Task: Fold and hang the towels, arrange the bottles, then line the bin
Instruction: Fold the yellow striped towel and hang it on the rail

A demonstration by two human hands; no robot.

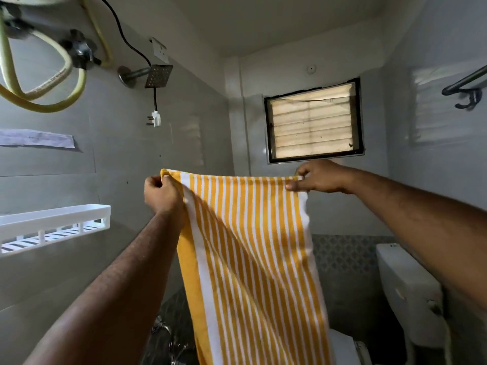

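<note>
Both hands (313,177) pinch towel's (250,246) top corners.

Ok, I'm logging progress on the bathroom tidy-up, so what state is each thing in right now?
Striped towel: held up by its top corners, hanging down, not yet hung.
Left hand: pinching the towel's top left corner.
Right hand: pinching the top right corner.
Towel rail: bare.
White wall shelf: no bottles visible on it.
Plug: unplugged, dangling.
Window louvres: shut.
</note>
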